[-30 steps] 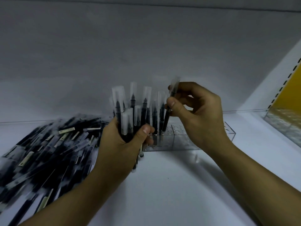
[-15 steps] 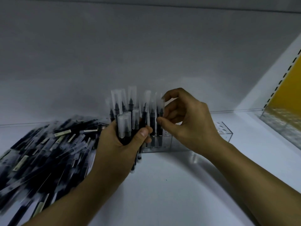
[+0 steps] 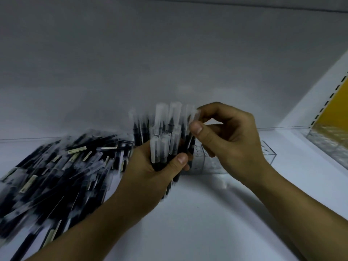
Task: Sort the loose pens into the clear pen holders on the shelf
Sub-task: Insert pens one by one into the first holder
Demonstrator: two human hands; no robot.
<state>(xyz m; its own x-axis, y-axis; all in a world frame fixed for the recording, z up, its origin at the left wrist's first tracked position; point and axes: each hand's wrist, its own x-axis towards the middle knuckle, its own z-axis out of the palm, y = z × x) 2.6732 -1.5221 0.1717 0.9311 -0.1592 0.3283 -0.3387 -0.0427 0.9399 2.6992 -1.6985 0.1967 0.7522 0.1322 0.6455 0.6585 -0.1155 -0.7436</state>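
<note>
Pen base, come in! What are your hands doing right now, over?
Left hand grips bundle of pens upright. Right hand pinches one pen by its cap. Holder behind, partly hidden by the bundle. Loose pile lies at left.

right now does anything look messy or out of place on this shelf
Only the pile of loose pens, sprawled criss-cross over the left of the shelf. The left hand grips an upright bundle of pens; the right hand pinches a single pen by its cap, before the clear pen holder. Nothing looks broken.
</note>
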